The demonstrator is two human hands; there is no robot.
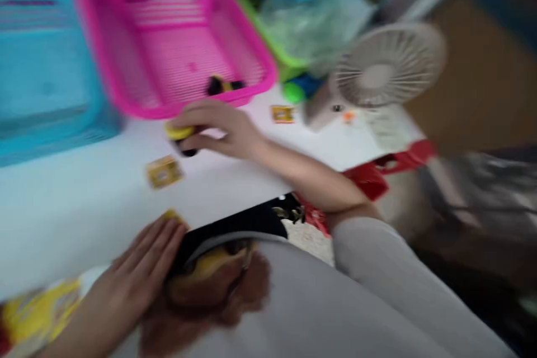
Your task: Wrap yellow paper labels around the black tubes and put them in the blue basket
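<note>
White worktop (pixel 84 196) is spanning the view; blur is softening all of it. Pink basket (pixel 157 111) is standing on its far side, its near rim running just beyond the right hand (pixel 188 137). That hand is reaching in from the right, thumb and fingers closing on a small yellow-and-black piece (pixel 180 132); it is holding the piece just on the near side of the rim, outside the basket. Yellow end is pointing up-left, black part sitting below; long axis is staying unclear. Left hand (pixel 142 263) is lying well apart, by the near edge, fingers together over a yellow wrapper (pixel 172 215); cannot tell whether it is gripping. A small yellow packet (pixel 164 172) is lying between the hands, nearer the right. Smaller packet (pixel 282 114) is lying right of the basket's near corner.
</note>
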